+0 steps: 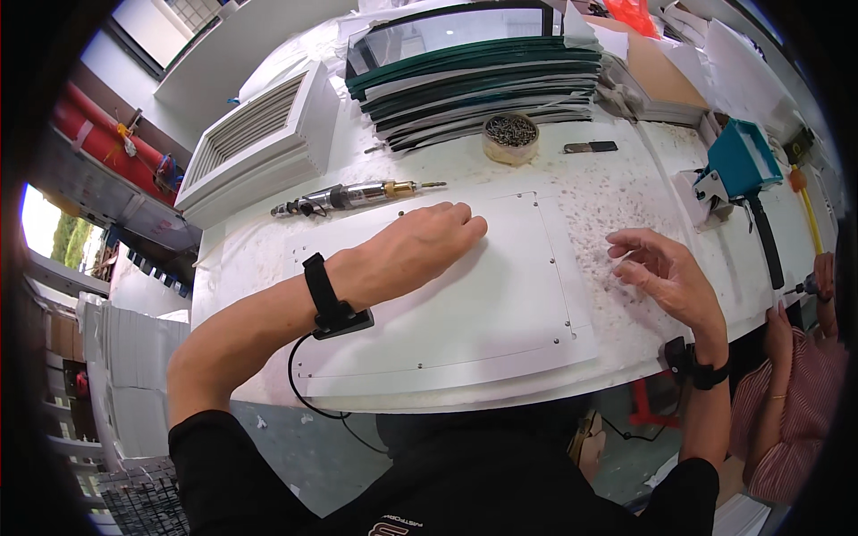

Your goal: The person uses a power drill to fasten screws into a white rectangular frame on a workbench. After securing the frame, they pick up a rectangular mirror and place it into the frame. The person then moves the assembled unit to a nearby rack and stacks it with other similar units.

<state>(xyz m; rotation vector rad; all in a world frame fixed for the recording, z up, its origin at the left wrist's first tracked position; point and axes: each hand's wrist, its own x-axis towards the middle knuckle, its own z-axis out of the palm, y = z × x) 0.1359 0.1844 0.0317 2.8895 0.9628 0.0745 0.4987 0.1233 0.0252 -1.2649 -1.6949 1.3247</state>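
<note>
Nearest us, black short sleeves (228, 473), R one partly cut off at the bottom. Black wrist straps (323, 290) w/ small boxes on both arms, thin black cable (298, 386) looping off the left; its far end's lost under the bench.

Now the white panel (465, 313), flat on the bench (626, 192) right in front of the person: rectangular, smooth, faint satin sheen, fine lines ruled inside its edges, small metal screws (551, 261) dotted along them. L forearm & hand block a good chunk of it.

L hand (416, 239) is over the panel's far half, fingers curled in, tips & thumb tucked out of sight; no telling if anything's pinched there. R hand (666, 272) is just beside the panel's right edge, fingers half-bent & loosely apart, bare gap btwn thumb & forefinger; contact w/ bench unclear.

Off right, co-worker's striped sleeve (773, 406), cut by the dark lens rim.

Beyond the panel: metal power driver (349, 196) on its side, bit pointing R. Teal boxy tool (744, 156), black handle, exact type hard to make out. Round tub (509, 154) heaped w/ tiny screws, flat dark-handled blade (591, 147) near it. Farther, white slatted louvre vent (255, 134), then dark green-edged stack (483, 89), layers sagging, contents unclear.
</note>
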